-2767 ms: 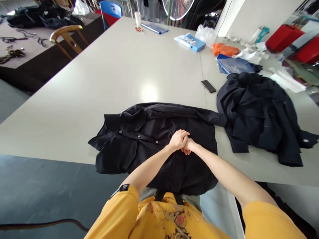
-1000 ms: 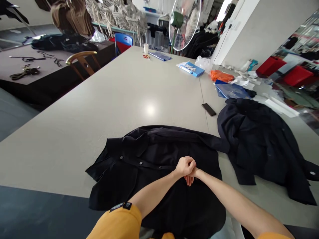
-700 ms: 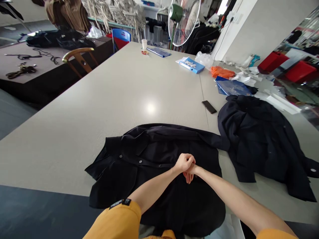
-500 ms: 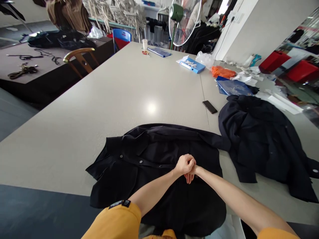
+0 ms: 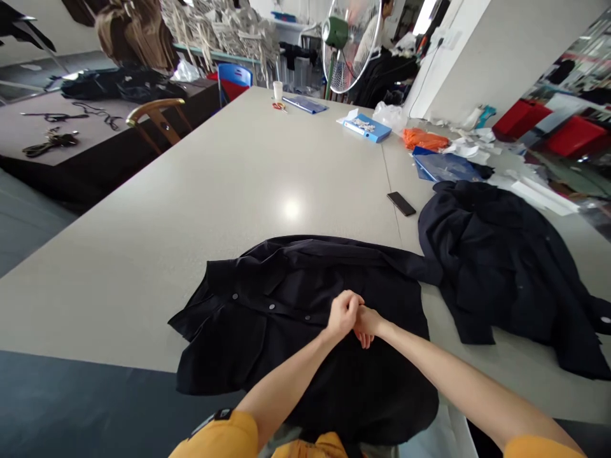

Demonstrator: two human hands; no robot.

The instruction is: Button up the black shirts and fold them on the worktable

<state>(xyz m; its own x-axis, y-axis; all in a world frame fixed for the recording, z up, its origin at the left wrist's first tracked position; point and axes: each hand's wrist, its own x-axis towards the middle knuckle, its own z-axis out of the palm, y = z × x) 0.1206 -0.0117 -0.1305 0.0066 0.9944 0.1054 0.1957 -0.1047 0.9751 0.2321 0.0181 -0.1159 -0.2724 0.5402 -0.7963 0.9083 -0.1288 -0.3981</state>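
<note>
A black jacket point(image 5: 286, 280) lies on the table in front of me, its collar to the left and a row of round buttons along its front. My left hand point(image 5: 344, 313) is closed in a pinch on the jacket's front, in line with the buttons. Close against it, my right hand point(image 5: 367, 323) is also closed at the same spot, some of its fingers pointing down. The bit of cloth or button between the fingertips is hidden by the hands. A second dark jacket point(image 5: 506, 273) lies crumpled at the right, touching the first one's sleeve.
A phone point(image 5: 401, 203) lies beyond the jackets on the pale table point(image 5: 214, 184). Farther back are a blue box file point(image 5: 367, 128), an orange bag point(image 5: 424, 138), scissors point(image 5: 280, 107) and a paper cup point(image 5: 277, 90). A fan point(image 5: 353, 44) stands behind, with a person beyond it.
My left hand has shifted slightly left and up, drawing a little apart from the right hand. The right hand stays nearly in place. The view has tilted slightly.
</note>
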